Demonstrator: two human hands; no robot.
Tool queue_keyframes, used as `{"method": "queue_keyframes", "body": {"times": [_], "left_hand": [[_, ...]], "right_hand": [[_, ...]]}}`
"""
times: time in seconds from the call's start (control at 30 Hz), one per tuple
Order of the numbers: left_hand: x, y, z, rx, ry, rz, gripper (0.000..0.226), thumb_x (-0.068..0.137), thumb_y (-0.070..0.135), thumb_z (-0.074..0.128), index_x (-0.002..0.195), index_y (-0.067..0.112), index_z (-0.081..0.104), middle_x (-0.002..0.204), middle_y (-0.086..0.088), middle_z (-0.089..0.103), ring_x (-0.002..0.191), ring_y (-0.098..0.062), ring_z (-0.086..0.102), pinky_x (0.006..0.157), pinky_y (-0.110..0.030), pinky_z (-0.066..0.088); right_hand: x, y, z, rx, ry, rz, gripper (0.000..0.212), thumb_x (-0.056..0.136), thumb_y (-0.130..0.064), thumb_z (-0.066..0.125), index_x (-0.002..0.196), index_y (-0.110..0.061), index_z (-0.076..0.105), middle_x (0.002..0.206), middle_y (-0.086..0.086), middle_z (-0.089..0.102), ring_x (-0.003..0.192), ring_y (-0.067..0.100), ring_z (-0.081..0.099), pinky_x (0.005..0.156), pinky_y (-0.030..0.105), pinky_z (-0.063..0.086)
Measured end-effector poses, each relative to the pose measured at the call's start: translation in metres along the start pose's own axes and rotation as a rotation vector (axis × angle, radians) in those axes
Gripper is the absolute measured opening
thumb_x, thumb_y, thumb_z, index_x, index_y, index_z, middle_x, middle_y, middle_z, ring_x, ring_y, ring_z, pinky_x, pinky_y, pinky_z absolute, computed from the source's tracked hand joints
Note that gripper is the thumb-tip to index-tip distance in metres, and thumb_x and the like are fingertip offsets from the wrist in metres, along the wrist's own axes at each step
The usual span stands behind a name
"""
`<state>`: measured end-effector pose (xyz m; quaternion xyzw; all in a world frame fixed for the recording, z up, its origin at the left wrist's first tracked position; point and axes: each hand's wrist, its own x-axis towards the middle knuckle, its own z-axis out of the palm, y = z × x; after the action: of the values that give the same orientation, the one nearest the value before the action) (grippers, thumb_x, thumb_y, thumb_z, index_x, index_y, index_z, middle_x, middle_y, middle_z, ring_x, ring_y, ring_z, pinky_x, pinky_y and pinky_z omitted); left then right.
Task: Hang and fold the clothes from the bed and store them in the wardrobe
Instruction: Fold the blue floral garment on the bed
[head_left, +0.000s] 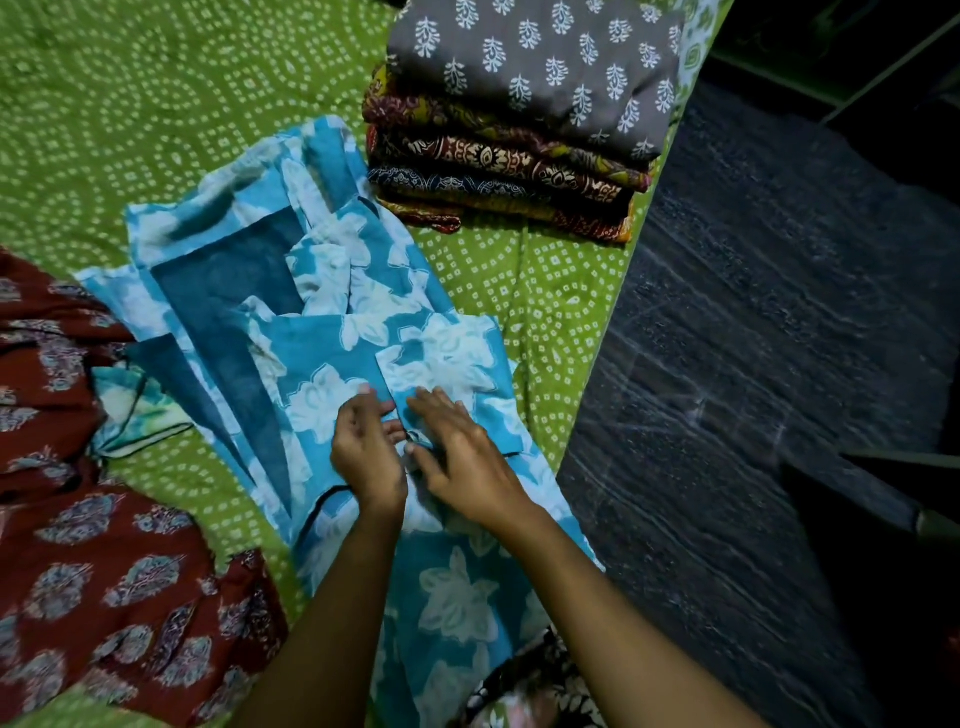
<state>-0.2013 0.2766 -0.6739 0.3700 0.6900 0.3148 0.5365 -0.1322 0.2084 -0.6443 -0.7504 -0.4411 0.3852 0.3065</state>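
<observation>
Position: blue floral garment (332, 332) lies partly folded on the bed (156, 104), near its edge. Left hand (369, 452) pinches a fold with curled fingers; right hand (462, 452) presses flat alongside, fingers straight. Folded stack (509, 130) beyond, maroon garment (104, 571) at left

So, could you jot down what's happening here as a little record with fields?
Place: bed with green dotted sheet, dark floor at its right
In work: blue floral garment, spread flat, partly folded
Left hand: pinches a fold of it
Right hand: presses flat on it
Done: stack of folded clothes, grey printed piece on top
Waiting: maroon printed garment, crumpled, at the left
</observation>
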Motion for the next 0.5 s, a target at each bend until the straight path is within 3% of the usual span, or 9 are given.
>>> {"method": "queue_keyframes", "body": {"times": [0.03,0.17,0.3,0.37,0.43,0.5], "left_hand": [[0.001,0.000,-0.001,0.029,-0.025,-0.003,0.019,0.090,0.027,0.061,0.099,0.011,0.060,0.080,-0.007,0.064,0.062,-0.011,0.058,0.065,-0.028,0.050],[0.007,0.002,-0.002,0.056,-0.145,-0.015,0.037,0.075,0.004,0.075,0.103,0.019,0.056,0.080,0.000,0.062,0.065,-0.005,0.061,0.073,-0.024,0.052],[0.007,0.006,-0.003,0.049,-0.137,0.107,0.037,0.078,-0.008,0.066,0.085,0.026,0.055,0.078,0.002,0.059,0.065,-0.003,0.059,0.069,-0.019,0.049],[0.011,0.007,-0.007,0.048,-0.046,0.162,0.036,0.080,-0.008,0.063,0.081,0.027,0.055,0.077,0.005,0.059,0.063,0.001,0.057,0.066,-0.015,0.047],[0.016,0.005,-0.015,0.053,0.026,0.204,0.032,0.082,-0.006,0.062,0.081,0.025,0.056,0.075,0.006,0.058,0.061,0.000,0.055,0.064,-0.016,0.045],[0.017,0.002,-0.024,0.129,0.063,0.247,0.018,0.084,-0.003,0.061,0.088,0.014,0.058,0.075,0.008,0.057,0.062,0.003,0.054,0.064,-0.017,0.044]], "right_hand": [[-0.001,-0.001,0.001,0.005,0.034,0.010,0.045,0.097,-0.015,0.049,0.140,-0.004,0.041,0.149,0.010,0.036,0.143,0.018,0.022,0.114,0.017,0.005],[0.000,0.000,-0.001,0.046,0.116,0.046,0.044,0.097,-0.026,0.045,0.135,-0.004,0.049,0.144,0.014,0.044,0.141,0.021,0.029,0.119,0.036,0.018],[0.003,-0.007,-0.005,0.017,0.200,0.066,0.056,0.097,-0.041,0.033,0.132,-0.002,0.052,0.144,0.014,0.044,0.141,0.021,0.028,0.118,0.025,0.009],[0.008,-0.005,-0.005,-0.123,0.283,0.033,0.054,0.098,-0.035,0.030,0.133,0.000,0.050,0.144,0.016,0.043,0.141,0.026,0.029,0.118,0.030,0.010],[0.015,-0.002,-0.003,-0.271,0.231,0.009,0.048,0.099,-0.026,0.033,0.139,-0.001,0.041,0.149,0.017,0.034,0.143,0.029,0.022,0.119,0.039,0.009],[0.020,0.003,-0.002,-0.415,0.056,0.025,0.050,0.101,-0.025,0.033,0.147,-0.007,0.027,0.157,0.014,0.014,0.147,0.027,0.006,0.117,0.040,-0.003]]}}
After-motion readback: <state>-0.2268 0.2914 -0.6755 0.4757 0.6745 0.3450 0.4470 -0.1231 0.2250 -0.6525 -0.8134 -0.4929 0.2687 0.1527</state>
